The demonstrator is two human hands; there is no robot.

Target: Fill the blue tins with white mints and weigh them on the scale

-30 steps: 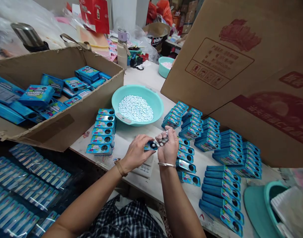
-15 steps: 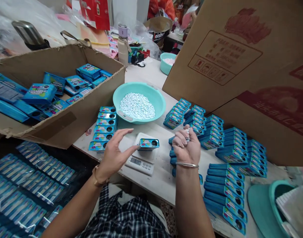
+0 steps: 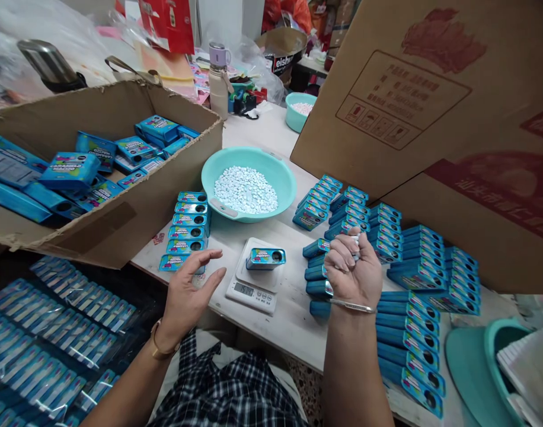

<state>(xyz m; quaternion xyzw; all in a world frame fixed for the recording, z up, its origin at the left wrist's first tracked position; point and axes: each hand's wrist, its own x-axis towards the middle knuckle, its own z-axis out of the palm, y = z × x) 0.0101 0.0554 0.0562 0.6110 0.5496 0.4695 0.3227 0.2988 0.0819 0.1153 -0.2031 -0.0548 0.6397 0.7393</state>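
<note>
A blue candy tin [image 3: 266,259] with a dark round hole in its top stands on the white digital scale [image 3: 252,298]. To the left of the scale, my left hand [image 3: 192,292] is empty, thumb and fingers apart in a curve. My right hand [image 3: 352,267] is closed in a fist, palm side up, around white candies [image 3: 355,238] that peek out at the finger edge. It hovers over rows of blue tins on the right. Behind the scale sits a turquoise basin [image 3: 284,191] holding many small white candies [image 3: 245,188].
A cardboard box [image 3: 133,222] of loose blue tins stands at the left, beside a short row of tins [image 3: 185,232]. Several rows of tins [image 3: 416,259] fill the right. A large carton [image 3: 414,118] leans behind them. Wrapped packs [image 3: 71,308] lie lower left.
My left hand has drawn back to the left, away from the tin on the scale. My closed right hand has shifted right with the candies.
</note>
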